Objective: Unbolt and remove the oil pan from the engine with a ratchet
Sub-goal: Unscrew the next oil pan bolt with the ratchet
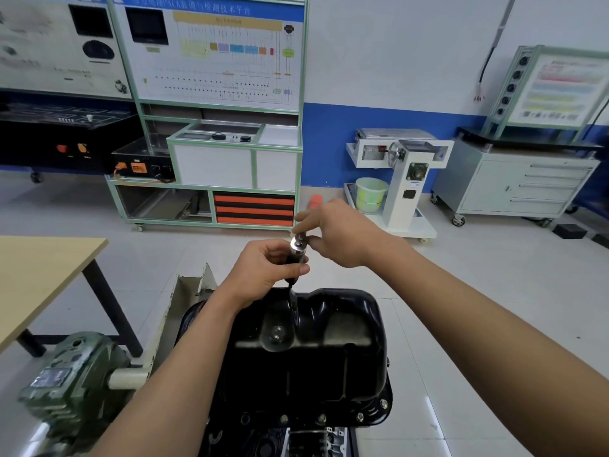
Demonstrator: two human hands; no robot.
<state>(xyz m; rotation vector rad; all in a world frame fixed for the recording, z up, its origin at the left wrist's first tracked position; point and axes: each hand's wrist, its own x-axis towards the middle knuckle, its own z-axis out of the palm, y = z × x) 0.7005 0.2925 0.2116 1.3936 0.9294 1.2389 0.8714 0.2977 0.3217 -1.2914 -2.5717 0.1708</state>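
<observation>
One black oil pan [316, 357] sits bottom-up on top of an engine [309, 440], low in the centre of the view. One round drain plug [277, 334] shows in its raised face. Four silver bolts [322, 417] can be counted along the near flange; the other edges are too dark or hidden to count.

Two bare hands meet above the pan's far edge, both on one ratchet [297, 247], a tool with a black grip and a silver top end. It stands nearly upright, and its thin shaft reaches down to the pan's far rim. The left hand [263, 268] has its fingers curled round the black grip. The right hand [339, 235] pinches the silver top end between thumb and fingertips, the remaining fingers loosely bent.

One pale green bucket [370, 192] stands on the base of a white machine stand [405, 179] by the far wall; its contents cannot be seen. To the right is one grey wheeled cabinet [514, 189] with four closed drawers. A green-framed training bench [211, 133] holds three closed orange drawers [253, 209]. One wooden table [43, 268] stands at left, with one green gearbox [75, 374] below it, beside the engine.
</observation>
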